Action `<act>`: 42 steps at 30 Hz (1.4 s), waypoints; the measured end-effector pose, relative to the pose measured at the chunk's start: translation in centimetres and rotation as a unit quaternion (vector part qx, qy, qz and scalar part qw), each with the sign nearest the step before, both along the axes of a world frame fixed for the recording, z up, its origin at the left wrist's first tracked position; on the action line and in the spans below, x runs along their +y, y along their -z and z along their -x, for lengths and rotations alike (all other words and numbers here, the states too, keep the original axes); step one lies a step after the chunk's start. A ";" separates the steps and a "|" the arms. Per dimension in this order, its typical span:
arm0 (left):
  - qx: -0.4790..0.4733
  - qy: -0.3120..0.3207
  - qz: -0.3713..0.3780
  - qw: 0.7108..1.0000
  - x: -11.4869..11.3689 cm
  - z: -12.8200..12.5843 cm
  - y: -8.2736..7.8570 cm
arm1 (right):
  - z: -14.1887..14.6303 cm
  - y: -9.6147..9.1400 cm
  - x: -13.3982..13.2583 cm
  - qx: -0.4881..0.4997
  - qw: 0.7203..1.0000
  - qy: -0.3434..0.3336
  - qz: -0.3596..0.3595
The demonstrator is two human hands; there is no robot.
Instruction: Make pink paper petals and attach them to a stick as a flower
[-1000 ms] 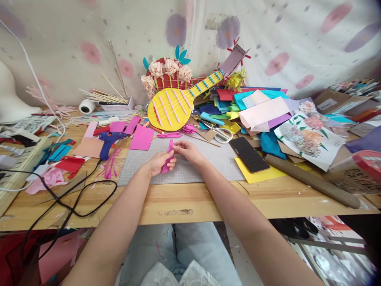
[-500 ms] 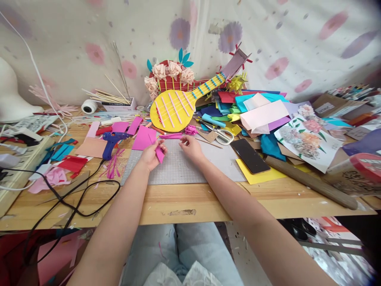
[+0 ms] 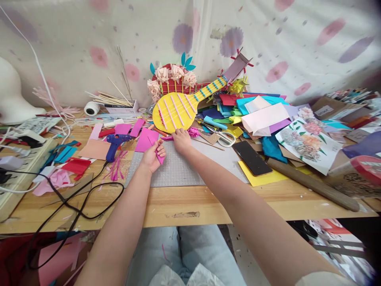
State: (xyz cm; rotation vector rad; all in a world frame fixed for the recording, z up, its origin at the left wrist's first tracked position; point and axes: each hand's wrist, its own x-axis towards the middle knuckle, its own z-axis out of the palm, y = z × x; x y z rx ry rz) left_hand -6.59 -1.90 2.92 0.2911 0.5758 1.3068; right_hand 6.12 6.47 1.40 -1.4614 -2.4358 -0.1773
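Note:
My left hand (image 3: 153, 158) is closed around a small piece of magenta paper (image 3: 160, 159), one corner of which sticks out below the fingers. Over the far edge of the grey cutting mat (image 3: 190, 171), my right hand (image 3: 181, 140) bends its fingers down onto thin magenta paper strips (image 3: 168, 138). Its fingertips are partly hidden, so what they grip cannot be made out. A crumpled magenta paper flower (image 3: 193, 132) lies just right of that hand. Beside my left hand a flat magenta sheet (image 3: 146, 140) rests on the mat's corner. Behind stands a yellow paper lute-like instrument (image 3: 175, 113) with pink bars.
A blue glue gun (image 3: 115, 146) with a looping black cord lies at left. Scissors (image 3: 226, 139), a black phone (image 3: 251, 158) and a wooden stick (image 3: 312, 184) lie at right. Coloured paper (image 3: 264, 119) is heaped behind them. A power strip (image 3: 26, 174) borders the left side.
My right hand has moved forward and slightly left, from above the mat onto the magenta strips. The left hand still holds its magenta paper. The view has shifted slightly.

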 end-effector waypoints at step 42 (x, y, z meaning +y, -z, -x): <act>0.246 -0.014 -0.083 0.966 -0.5 -1.9 0.7 | -6.1 0.4 -5.3 0.683 0.523 -0.072 0.504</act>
